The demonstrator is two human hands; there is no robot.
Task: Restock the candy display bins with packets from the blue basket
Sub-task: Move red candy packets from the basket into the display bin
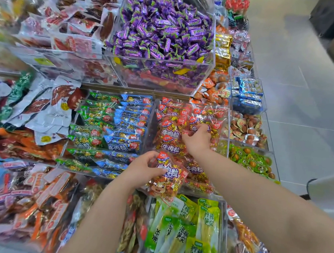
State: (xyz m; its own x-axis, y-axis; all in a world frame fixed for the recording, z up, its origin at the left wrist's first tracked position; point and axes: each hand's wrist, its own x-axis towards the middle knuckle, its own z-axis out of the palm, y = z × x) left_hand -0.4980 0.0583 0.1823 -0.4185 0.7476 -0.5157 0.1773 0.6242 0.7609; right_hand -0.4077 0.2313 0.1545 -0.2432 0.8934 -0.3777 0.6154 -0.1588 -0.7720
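We look down on clear, hard-sided acrylic bins set edge to edge. The red bin, just right of centre, is heaped with crinkly, glossy red packs, each a see-through bag of gold-foil pieces. At 12 o'clock a taller bin is piled with purple twist-wrapped sweets. At 9 o'clock blue and green packs lie in overlapping rows. At 6 o'clock there are flat green pouches.

The bin walls meet with no gaps between them, and the heap in the red bin rises to its rim. Open room lies only at 2 o'clock, over the pale tiled floor, and above the bins where both forearms come in.

The left hand, at 6 o'clock just below centre, is clamped on the packet. Thumb and fingers pinch its upper left edge and hold it tilted over the red bin's near wall (a cartoon face shows on its lower half). The right hand, at 4 o'clock close to centre, lies back-up on the red packs with its fingers bent down among them. The fingertips are buried, so we cannot tell whether it grips one.
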